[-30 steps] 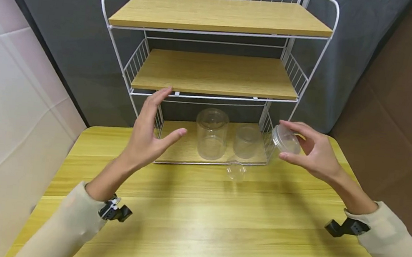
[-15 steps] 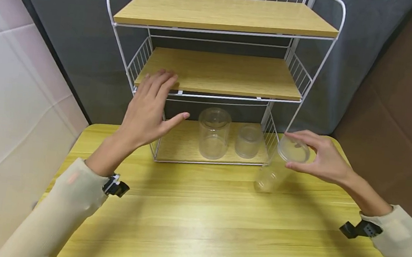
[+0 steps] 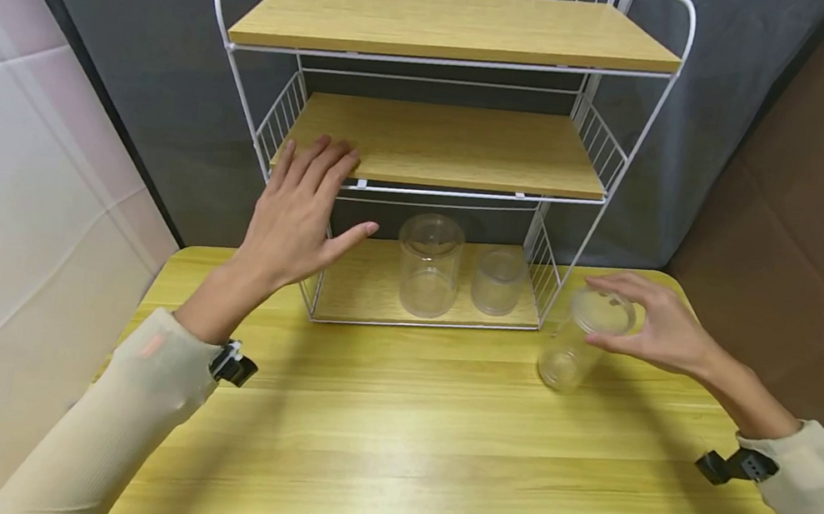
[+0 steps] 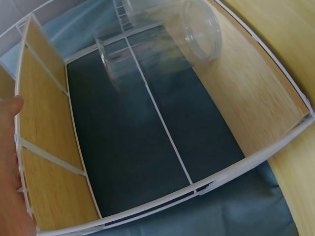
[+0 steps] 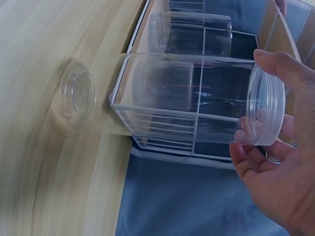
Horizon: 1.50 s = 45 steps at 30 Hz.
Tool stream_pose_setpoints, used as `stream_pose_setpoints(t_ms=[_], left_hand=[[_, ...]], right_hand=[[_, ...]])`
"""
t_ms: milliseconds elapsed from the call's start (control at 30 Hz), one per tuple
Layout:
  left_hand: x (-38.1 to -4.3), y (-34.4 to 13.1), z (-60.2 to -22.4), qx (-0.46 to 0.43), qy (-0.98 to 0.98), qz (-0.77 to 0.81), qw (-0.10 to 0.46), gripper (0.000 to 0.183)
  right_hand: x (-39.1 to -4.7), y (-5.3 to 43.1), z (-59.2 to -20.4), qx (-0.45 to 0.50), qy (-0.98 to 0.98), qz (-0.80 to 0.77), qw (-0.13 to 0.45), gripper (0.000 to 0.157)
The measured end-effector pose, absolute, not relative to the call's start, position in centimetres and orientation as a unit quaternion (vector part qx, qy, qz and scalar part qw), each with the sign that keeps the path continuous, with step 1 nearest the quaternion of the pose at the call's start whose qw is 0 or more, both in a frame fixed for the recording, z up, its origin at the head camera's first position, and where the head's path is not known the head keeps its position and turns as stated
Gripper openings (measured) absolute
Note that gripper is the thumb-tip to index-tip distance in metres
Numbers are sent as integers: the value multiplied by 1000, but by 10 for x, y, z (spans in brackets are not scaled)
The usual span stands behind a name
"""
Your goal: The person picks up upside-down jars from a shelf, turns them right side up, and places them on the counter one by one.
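Observation:
My right hand (image 3: 657, 325) grips a tall clear jar (image 3: 569, 353) round its lid (image 5: 268, 105), thumb on one side and fingers on the other. The jar is upright right of the rack, its base at or just above the tabletop; I cannot tell if it touches. My left hand (image 3: 291, 219), fingers straight, rests at the left front edge of the middle shelf (image 3: 439, 147), thumb held out to the side. On the bottom shelf (image 3: 356, 285) stand a wide clear jar (image 3: 429, 271) and, to its right, a short clear jar (image 3: 497, 283).
The three-tier rack (image 3: 638, 143) has a white wire frame and wooden boards, including a top shelf (image 3: 451, 27). It stands at the back of a yellow wooden table (image 3: 394, 431). A dark cloth (image 3: 730, 98) hangs behind, and a brown panel (image 3: 817, 207) rises on the right.
My right hand has carried the tall jar rightward and down, bringing it from tilted to nearly upright. My left hand has moved from beside the middle shelf onto its front edge.

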<state>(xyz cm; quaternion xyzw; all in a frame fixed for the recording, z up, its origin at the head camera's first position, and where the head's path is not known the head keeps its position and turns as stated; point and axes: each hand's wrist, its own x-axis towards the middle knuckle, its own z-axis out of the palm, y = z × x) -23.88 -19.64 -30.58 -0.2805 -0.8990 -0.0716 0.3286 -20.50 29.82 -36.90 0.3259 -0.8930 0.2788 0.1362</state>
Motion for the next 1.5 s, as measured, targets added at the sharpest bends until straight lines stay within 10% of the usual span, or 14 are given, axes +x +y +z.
stream_pose_setpoints(t_ms=[933,1500], left_hand=[[-248,-197,-323,-287,-866,-65,403,80],[-250,-191,-326,-283,-845,-103,442,70]], right_hand=[[-202,309,-374,307,-911,253,109,79],[-181,263,-346,360,-870,261,212,90]])
